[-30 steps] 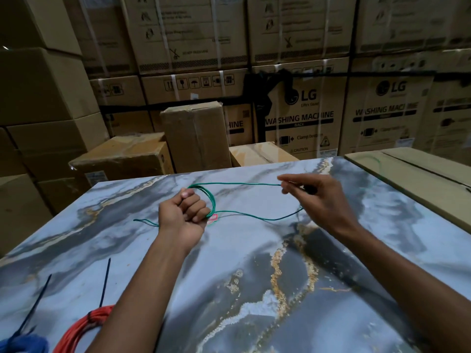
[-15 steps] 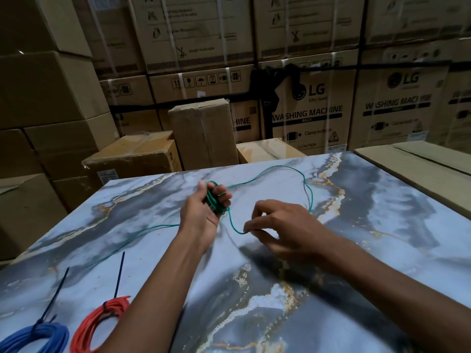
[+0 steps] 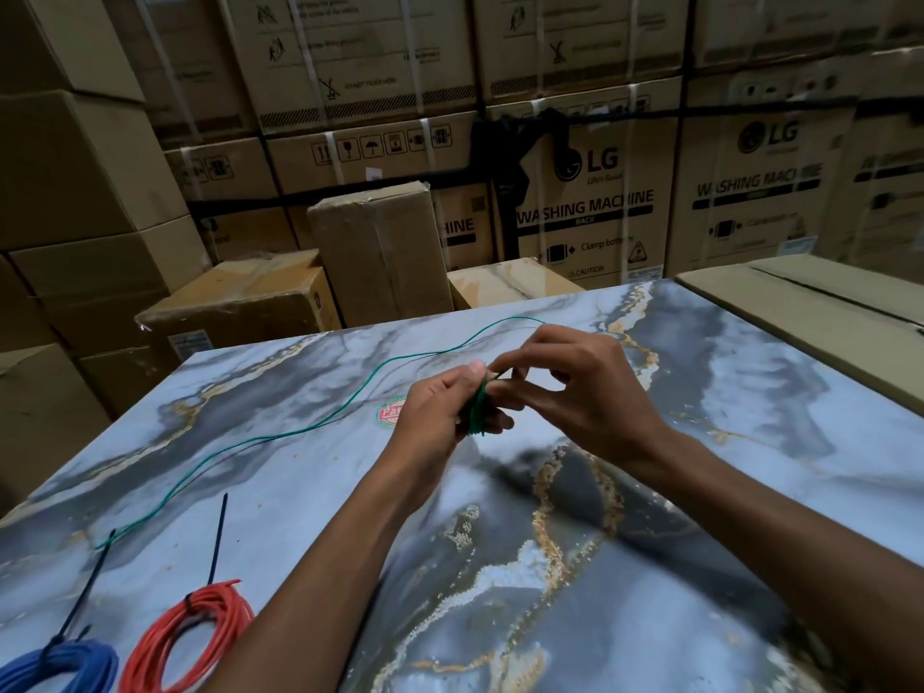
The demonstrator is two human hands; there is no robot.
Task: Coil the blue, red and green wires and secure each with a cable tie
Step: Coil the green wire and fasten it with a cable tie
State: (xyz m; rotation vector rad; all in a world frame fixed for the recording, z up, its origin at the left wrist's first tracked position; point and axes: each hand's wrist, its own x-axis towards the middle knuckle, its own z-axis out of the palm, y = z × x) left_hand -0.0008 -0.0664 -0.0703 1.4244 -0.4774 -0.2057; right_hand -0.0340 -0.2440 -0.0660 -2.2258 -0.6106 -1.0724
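My left hand (image 3: 436, 411) grips a small bundle of green wire loops (image 3: 478, 408) above the marble table (image 3: 650, 517). My right hand (image 3: 575, 392) pinches the same green wire right beside the bundle, fingers touching the left hand. The loose length of the green wire (image 3: 280, 435) trails left and down across the table, and another stretch arcs behind the hands. At the near left lie a red wire coil (image 3: 192, 637) and a blue wire coil (image 3: 60, 667), each bound with a black cable tie (image 3: 218, 537) whose tail sticks up.
A round red and green sticker (image 3: 391, 411) sits on the table by my left hand. Stacked cardboard boxes (image 3: 380, 252) stand behind and to the left of the table. A flat carton (image 3: 810, 312) adjoins the table's right edge.
My right hand has come in from the right to meet the left hand at the bundle. The green loop it carried is now laid on the bundle. The camera view shifted slightly.
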